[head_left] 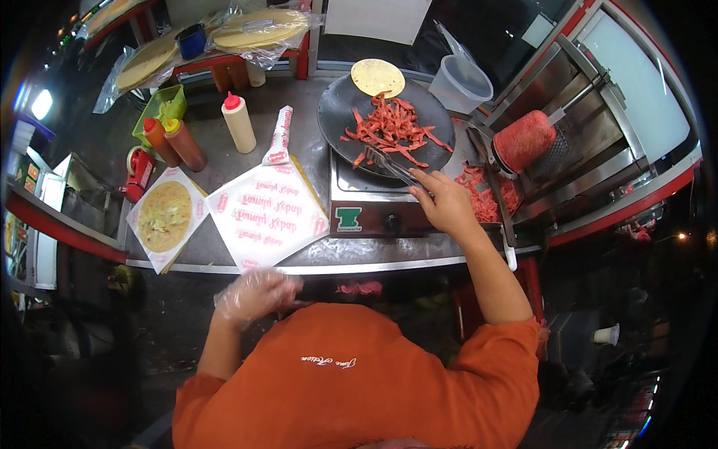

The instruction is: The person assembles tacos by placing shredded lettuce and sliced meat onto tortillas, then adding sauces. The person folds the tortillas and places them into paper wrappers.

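My right hand [446, 200] is closed on metal tongs [395, 169], their tips in red shaved meat strips [396, 127] on a round dark griddle pan [340, 135]. A pale flatbread [378, 77] lies at the pan's far edge, beside the meat. My left hand [258, 294], in a clear plastic glove, is curled in front of the counter's near edge; what it holds, if anything, is hidden. Nearest to it on the counter is a stack of white printed wrapping paper [262, 217]. Further left, a flatbread topped with shredded greens [166, 217] rests on another paper sheet.
A vertical meat cone [525, 141] on a spit stands at the right, above shaved meat [479, 191] and a long knife [493, 187]. Sauce bottles [239, 123], a wrapped roll [280, 138] and a green basket [161, 108] sit at left. Behind the pan is a clear tub [460, 84].
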Demonstrator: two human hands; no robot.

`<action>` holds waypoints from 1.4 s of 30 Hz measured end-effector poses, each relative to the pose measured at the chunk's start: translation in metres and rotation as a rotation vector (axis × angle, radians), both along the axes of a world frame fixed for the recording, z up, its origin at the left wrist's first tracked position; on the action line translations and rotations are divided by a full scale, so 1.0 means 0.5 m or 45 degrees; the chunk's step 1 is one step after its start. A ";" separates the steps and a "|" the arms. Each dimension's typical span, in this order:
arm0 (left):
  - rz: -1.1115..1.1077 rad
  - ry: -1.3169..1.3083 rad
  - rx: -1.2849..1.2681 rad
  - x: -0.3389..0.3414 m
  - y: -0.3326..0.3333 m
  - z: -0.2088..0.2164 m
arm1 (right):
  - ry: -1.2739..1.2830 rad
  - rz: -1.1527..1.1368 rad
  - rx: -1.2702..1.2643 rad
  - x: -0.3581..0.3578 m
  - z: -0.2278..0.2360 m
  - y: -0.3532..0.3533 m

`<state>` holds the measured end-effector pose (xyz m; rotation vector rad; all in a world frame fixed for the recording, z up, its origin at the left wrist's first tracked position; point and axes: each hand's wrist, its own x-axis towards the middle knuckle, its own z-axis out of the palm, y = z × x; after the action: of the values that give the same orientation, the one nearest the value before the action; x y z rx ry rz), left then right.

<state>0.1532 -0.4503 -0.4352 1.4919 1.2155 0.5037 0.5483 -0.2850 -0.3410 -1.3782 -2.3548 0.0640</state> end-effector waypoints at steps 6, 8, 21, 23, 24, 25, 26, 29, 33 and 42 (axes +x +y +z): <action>0.469 0.263 1.453 0.160 0.247 0.062 | -0.058 -0.060 0.004 -0.002 0.000 -0.001; 0.458 0.288 1.589 0.189 0.298 0.058 | -0.041 -0.008 0.017 0.003 0.002 0.002; 0.417 0.269 1.633 0.231 0.394 0.041 | 0.329 -0.045 -0.161 -0.014 0.003 0.006; 0.432 0.283 1.680 0.230 0.395 0.044 | 0.307 -0.062 -0.283 -0.022 0.005 0.005; 0.405 0.297 1.678 0.227 0.397 0.046 | 0.308 -0.050 -0.360 -0.026 0.007 0.004; 0.378 0.336 1.688 0.224 0.399 0.047 | 0.287 -0.069 -0.346 -0.029 0.010 0.003; 0.354 0.381 1.685 0.221 0.401 0.046 | 0.269 -0.072 -0.345 -0.031 0.012 0.001; 0.352 0.374 1.746 0.215 0.404 0.042 | 0.242 -0.086 -0.305 -0.036 0.013 -0.004; 0.383 0.350 1.777 0.219 0.402 0.039 | 0.248 -0.054 -0.353 -0.043 -0.008 0.002; 0.602 -0.042 1.105 0.233 0.337 0.041 | 0.268 -0.096 -0.207 -0.027 -0.021 0.031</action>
<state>0.2695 -0.2818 -0.4144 1.8704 1.4050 1.5107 0.5347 -0.2694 -0.3513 -1.4564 -2.1608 0.3680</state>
